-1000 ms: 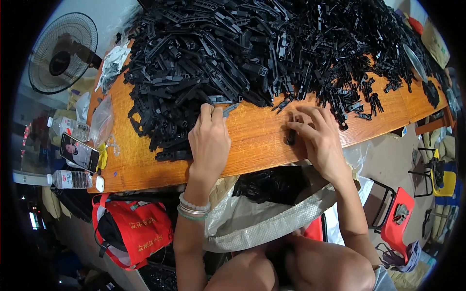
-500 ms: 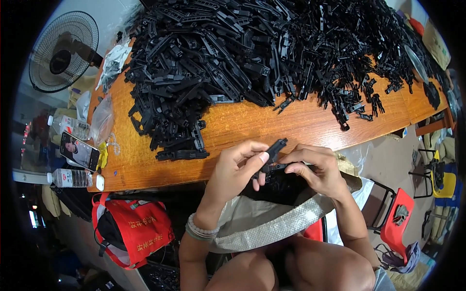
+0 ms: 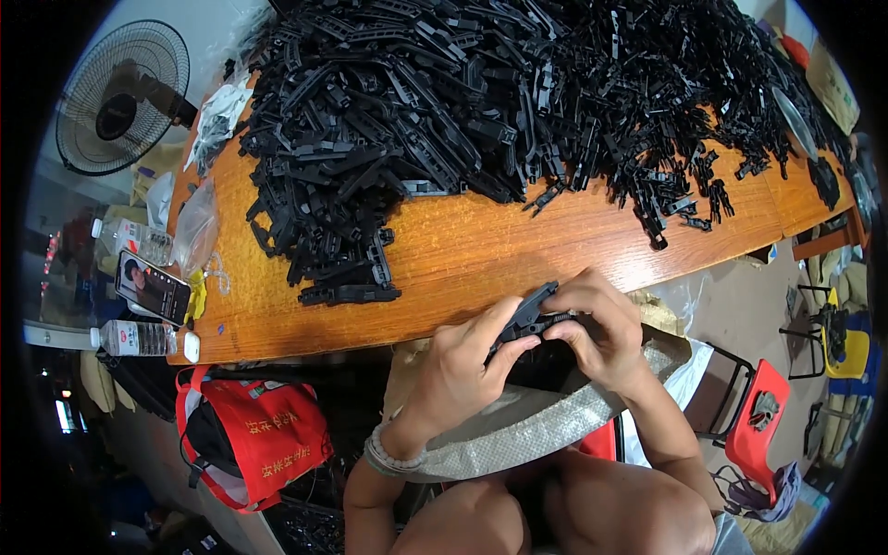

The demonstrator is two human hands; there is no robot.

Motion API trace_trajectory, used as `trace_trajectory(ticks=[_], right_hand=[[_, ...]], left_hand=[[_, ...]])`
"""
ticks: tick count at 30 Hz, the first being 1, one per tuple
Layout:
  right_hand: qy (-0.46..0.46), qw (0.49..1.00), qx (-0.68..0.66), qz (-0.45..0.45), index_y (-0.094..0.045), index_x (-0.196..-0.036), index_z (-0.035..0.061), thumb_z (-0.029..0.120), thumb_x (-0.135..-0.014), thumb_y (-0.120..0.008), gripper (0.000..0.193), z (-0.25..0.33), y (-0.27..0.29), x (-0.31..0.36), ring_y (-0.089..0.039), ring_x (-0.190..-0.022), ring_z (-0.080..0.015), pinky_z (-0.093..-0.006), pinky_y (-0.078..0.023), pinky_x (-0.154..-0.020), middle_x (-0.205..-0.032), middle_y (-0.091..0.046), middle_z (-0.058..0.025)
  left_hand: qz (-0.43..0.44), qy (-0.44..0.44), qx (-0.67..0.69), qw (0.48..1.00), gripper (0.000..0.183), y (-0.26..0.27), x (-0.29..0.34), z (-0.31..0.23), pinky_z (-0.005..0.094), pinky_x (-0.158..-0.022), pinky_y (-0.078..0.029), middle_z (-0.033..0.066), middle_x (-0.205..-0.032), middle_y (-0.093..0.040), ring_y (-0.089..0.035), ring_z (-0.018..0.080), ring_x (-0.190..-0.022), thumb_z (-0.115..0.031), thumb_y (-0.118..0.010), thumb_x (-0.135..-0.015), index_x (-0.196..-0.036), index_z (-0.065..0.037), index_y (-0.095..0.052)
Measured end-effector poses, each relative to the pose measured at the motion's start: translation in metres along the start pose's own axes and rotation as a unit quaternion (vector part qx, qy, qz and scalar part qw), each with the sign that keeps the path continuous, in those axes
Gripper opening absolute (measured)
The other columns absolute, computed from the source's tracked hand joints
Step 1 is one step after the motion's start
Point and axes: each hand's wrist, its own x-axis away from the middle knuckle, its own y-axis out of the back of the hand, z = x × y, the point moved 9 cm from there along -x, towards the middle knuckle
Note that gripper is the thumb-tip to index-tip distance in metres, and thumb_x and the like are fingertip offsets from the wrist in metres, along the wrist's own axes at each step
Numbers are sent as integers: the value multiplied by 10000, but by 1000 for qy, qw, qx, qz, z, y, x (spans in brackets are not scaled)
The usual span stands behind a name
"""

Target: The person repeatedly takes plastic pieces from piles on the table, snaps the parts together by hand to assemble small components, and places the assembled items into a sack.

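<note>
Over the open woven sack (image 3: 527, 438) on my lap, my two hands meet at a black plastic part (image 3: 527, 316). My left hand (image 3: 453, 375) pinches its body between thumb and fingers. At the part's right end, my right hand (image 3: 606, 335) is closed with thumb and fingertips on a small, dark, ridged piece (image 3: 559, 319). Whether that piece is joined to the larger part, I cannot tell. Beyond my hands, a heap of longer black plastic parts (image 3: 398, 102) covers the far side of the wooden table (image 3: 453, 242).
Smaller black pieces (image 3: 657, 120) are heaped at the right. On the left edge are a phone (image 3: 153, 289), water bottles (image 3: 137, 339) and a plastic bag (image 3: 195, 227), with a fan (image 3: 120, 97) behind. A red bag (image 3: 259, 435) hangs at left; a red chair (image 3: 758, 425) stands right.
The black part has turned to show its broad side. My left hand has shifted right and down, and my right hand's fingers have moved up close against the part's end.
</note>
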Motion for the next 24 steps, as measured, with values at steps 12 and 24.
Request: trace_trajectory(ticks=[12, 24], right_hand=[[50, 993, 67, 81, -594, -988, -15, 104, -740, -684, 289, 13, -7, -2, -540, -740, -273, -350, -411, -677, -795, -548, -107], [-45, 986, -27, 158, -644, -932, -17, 134, -660, -767, 334, -1, -9, -9, -589, -771, -271, -349, -467, -709, -863, -630, -115]], left_hand=[[-7, -98, -76, 992, 362, 1, 4, -20, 345, -615, -500, 189, -790, -633, -656, 324, -710, -15, -735, -721, -1040, 60, -582], [36, -11, 9, 999, 329, -1, 11, 7, 339, -657, -509, 163, -865, -646, -656, 293, -747, -101, -720, -769, -1058, 3, -600]])
